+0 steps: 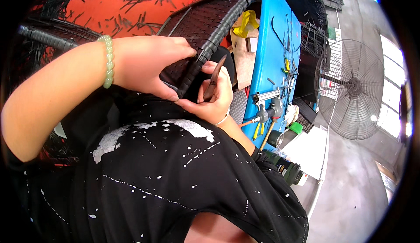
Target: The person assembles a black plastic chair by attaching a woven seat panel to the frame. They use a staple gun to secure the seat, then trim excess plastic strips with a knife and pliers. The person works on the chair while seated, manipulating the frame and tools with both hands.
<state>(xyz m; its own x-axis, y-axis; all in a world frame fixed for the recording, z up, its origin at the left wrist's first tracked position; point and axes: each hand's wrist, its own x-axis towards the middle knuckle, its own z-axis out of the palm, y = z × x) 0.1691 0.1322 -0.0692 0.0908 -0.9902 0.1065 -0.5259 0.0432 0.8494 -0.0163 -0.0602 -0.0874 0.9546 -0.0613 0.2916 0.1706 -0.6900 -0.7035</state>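
A black woven rattan panel point(192, 22), with a wrapped edge, stands tilted in front of my body. My left hand point(151, 63), a green bead bracelet at its wrist, grips the panel's lower corner between thumb and fingers. Close by on the other side of the wrapped edge is my right hand point(218, 92). Its fingers curl around a dark brown, curved, pointed tool point(213, 79), whose tip points up. The right thumb reaches to the underside of the corner, near the left thumb. The exact weave strand between the hands is too small to tell.
An orange-red surface point(94, 6) strewn with black strip offcuts lies at the far left. To the right stands a blue table point(267, 37) with tools, black strips and a yellow cloth point(248, 23) beside it. A large caged fan point(352, 87) stands farther right.
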